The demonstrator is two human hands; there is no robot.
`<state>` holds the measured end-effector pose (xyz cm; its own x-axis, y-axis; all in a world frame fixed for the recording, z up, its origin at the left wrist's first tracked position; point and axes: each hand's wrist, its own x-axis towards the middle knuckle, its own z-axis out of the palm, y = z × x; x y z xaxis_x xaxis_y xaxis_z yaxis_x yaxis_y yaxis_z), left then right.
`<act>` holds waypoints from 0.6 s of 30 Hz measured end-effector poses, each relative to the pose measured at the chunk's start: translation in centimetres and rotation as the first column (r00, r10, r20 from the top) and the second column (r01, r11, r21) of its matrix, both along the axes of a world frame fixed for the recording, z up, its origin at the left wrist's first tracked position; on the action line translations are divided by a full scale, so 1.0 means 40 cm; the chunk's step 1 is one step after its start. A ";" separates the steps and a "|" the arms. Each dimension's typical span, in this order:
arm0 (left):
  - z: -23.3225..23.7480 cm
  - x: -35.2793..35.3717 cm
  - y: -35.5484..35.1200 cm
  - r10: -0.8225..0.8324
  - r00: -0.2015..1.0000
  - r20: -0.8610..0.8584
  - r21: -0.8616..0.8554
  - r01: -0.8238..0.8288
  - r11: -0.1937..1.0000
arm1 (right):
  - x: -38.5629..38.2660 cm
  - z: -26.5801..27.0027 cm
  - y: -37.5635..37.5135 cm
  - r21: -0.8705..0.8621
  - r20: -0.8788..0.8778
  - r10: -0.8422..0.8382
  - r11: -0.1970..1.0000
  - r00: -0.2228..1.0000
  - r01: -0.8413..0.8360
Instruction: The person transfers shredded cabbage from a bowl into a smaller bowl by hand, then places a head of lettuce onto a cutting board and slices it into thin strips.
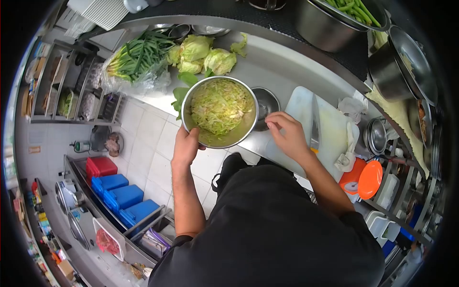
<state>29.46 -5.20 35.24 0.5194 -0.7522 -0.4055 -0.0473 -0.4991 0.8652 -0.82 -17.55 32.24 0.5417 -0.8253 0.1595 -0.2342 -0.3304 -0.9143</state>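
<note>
My left hand (186, 146) grips the near rim of a metal bowl (187, 109), thumb over the edge. Shredded lettuce (220, 106) fills much of the bowl, which is held up at the counter's front edge. To its right, my right hand (288, 136) is closed in a pinch near a smaller metal bowl (268, 101); whatever its fingertips hold, if anything, is too small to make out. Beside that hand, a large knife (315, 119) lies on a white cutting board (299, 103).
Lettuce heads (195, 50) and bagged green onions (138, 60) lie on the steel counter (267, 57). A white cloth (346, 155) hangs over the board's right edge. Pots (325, 28) stand on the shelf above. Blue bins (125, 196) are at lower left, orange lids (370, 179) at right.
</note>
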 end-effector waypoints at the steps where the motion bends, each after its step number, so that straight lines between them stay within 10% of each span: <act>1: -0.002 0.000 -0.026 -0.030 1.000 0.003 -0.007 0.030 1.000 | 0.004 0.047 0.004 -0.025 0.045 -0.038 0.999 0.998 0.039; 6: 0.020 -0.022 -0.136 -0.174 0.984 0.026 0.015 0.173 0.985 | 0.106 0.122 -0.006 -0.131 0.078 -0.032 0.991 0.996 0.042; 12: -0.024 0.013 -0.201 -0.365 0.928 0.072 -0.016 0.367 0.930 | 0.325 0.091 -0.110 -0.355 -0.617 -0.062 0.912 0.785 -0.207; 18: 0.000 0.067 -0.226 -0.464 0.849 0.255 0.042 0.469 0.882 | 0.438 0.035 -0.114 -0.506 -0.650 -0.232 0.843 0.723 -0.184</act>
